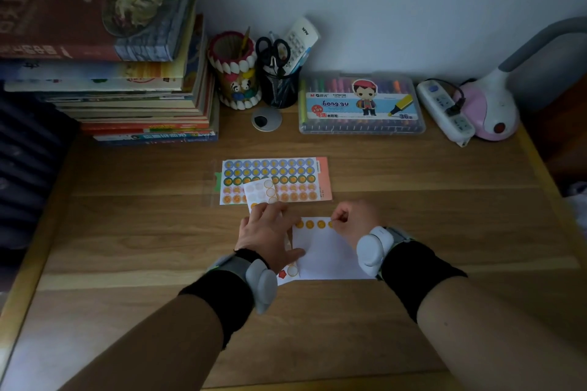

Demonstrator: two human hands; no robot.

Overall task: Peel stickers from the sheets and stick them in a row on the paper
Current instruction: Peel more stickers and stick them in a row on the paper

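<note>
A white paper lies on the wooden desk with a row of three orange round stickers along its top edge. My right hand has its fingers curled and pinches a further orange sticker at the right end of that row. My left hand lies on a partly peeled sticker sheet, its thumb on the paper's left edge. A full sticker sheet with blue, green and orange rounds lies behind. Another sheet's corner with a red star peeks out below my left wrist.
A stack of books fills the back left. Two pen holders with scissors, a marker box, a power strip and a pink lamp line the back wall. A round cable grommet sits in the desk.
</note>
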